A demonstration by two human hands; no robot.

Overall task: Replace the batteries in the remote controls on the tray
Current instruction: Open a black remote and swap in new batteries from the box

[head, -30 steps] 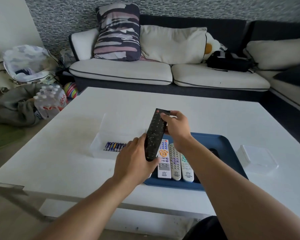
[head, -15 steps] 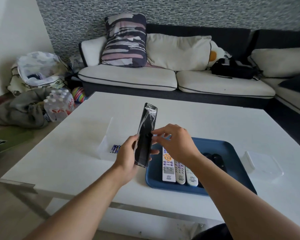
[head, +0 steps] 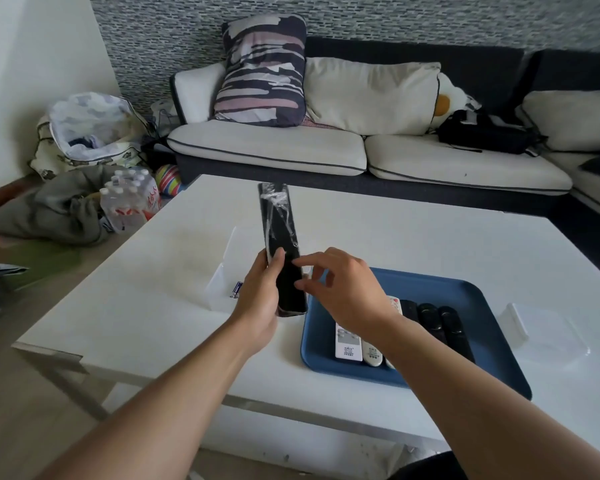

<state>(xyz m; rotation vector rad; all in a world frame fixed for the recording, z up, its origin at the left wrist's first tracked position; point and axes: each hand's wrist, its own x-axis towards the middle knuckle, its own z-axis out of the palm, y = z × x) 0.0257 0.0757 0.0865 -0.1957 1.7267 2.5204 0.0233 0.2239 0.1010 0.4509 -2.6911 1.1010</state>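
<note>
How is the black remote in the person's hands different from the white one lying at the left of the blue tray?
The black remote is held up off the table in the left hand; the white remote lies flat in the blue tray. The black remote shows a plain back under crinkled clear wrap; the white remote lies face up. Both are long, slim bars.

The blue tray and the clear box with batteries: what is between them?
In the head view, the black remote held by the left hand lies between the tray and the box.
</note>
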